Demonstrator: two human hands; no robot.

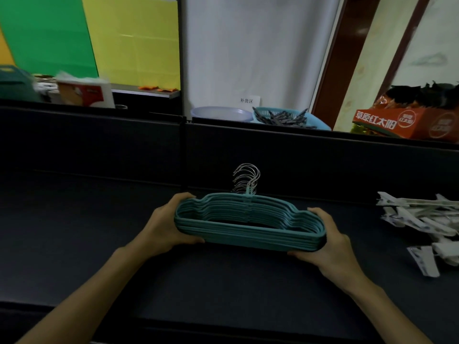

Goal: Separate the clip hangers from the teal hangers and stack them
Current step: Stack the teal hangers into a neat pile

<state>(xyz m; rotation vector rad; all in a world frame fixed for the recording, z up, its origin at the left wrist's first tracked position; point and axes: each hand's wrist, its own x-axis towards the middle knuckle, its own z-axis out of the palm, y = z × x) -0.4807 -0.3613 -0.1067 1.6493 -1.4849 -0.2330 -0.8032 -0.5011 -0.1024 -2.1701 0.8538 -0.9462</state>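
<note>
Head-worn view — forward and down, close over dark table (74,244)

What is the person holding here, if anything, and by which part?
Both hands grip a stack of teal plastic hangers with metal hooks: left hand at its left end, right hand at its right end.

A dark table (99,232) is stretching across the whole view, with a dark upright panel (99,145) standing along its far edge. White clip hangers (419,224) are lying in a loose heap directly on its right side, reaching past the frame edge. Whether the stack of teal hangers (248,227) near the middle is resting on the surface is not clear.
</note>
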